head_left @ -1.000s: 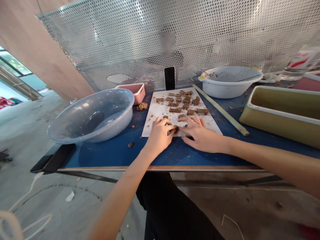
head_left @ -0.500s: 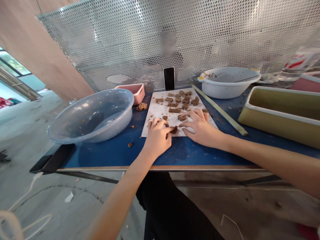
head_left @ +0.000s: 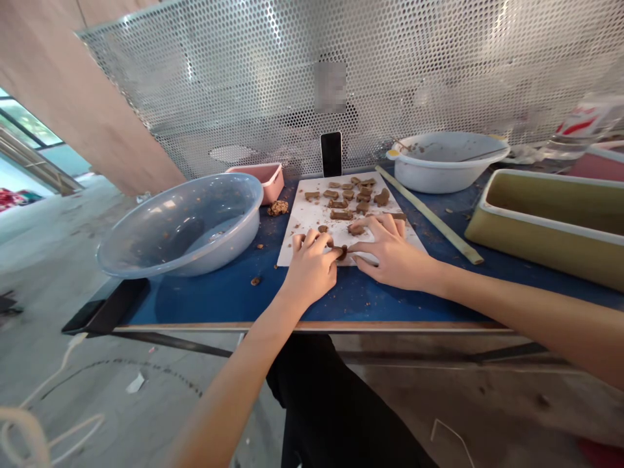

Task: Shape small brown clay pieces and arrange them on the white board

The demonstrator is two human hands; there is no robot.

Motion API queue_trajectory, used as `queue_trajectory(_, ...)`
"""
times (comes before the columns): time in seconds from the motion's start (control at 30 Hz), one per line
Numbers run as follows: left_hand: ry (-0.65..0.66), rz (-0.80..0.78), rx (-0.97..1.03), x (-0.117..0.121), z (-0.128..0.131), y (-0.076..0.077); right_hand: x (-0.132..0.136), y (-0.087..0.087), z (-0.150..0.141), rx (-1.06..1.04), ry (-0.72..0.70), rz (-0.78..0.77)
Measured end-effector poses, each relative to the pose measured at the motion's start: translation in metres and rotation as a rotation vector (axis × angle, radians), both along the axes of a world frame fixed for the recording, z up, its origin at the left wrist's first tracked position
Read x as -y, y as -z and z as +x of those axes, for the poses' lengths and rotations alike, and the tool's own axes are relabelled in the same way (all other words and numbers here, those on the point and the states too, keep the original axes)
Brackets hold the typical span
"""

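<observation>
A small dark brown clay piece (head_left: 343, 254) lies on the white board (head_left: 292, 246) near its front edge. My left hand (head_left: 312, 268) is curled over the board's left front part, with thumb and fingers closed at this piece. From the other side my right hand (head_left: 387, 252) reaches in, its fingers spread and the tip of one at the same piece. Under or beside its other fingertips sits another brown lump (head_left: 355, 229). Several shaped brown pieces (head_left: 340, 214), some like bones, lie farther back. A flat brown strip (head_left: 398, 216) shows partly behind my right hand.
A blue translucent basin (head_left: 185, 224) and pink box (head_left: 273, 184) stand left; a crumbly brown lump (head_left: 277, 207) lies beside the board. A pale stick (head_left: 433, 221), white basin (head_left: 439, 172) and olive trough (head_left: 550, 224) are right. A phone (head_left: 331, 155) leans behind against perforated metal.
My left thumb and the fingers at the front clay piece have shifted slightly, and the piece looks a little turned. My right hand stays almost in place. The view has moved slightly.
</observation>
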State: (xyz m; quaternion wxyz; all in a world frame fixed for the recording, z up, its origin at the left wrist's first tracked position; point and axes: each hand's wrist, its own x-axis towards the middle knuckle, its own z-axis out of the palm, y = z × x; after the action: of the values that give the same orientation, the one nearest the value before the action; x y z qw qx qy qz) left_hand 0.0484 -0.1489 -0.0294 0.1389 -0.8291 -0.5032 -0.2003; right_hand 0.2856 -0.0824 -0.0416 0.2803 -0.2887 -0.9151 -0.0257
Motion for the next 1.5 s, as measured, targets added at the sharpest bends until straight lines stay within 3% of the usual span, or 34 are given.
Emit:
queue_trajectory(0.4, 0.042, -0.038, -0.057, -0.003, 0.000, -0.002, 0.001, -0.002, 0.000, 0.080, -0.007, 0.009)
queue_trajectory(0.67, -0.035, -0.015, 0.112, -0.003, -0.003, -0.002, 0.001, -0.005, 0.001, -0.008, -0.020, 0.027)
queue_trajectory(1.07, -0.027, -0.089, 0.038, -0.007, -0.005, -0.001, 0.001, -0.005, 0.000, 0.044, -0.039, -0.040)
queue_trajectory(1.5, -0.054, -0.090, 0.136, -0.011, -0.004, 0.004, -0.003, -0.005, 0.002, -0.015, -0.083, -0.207)
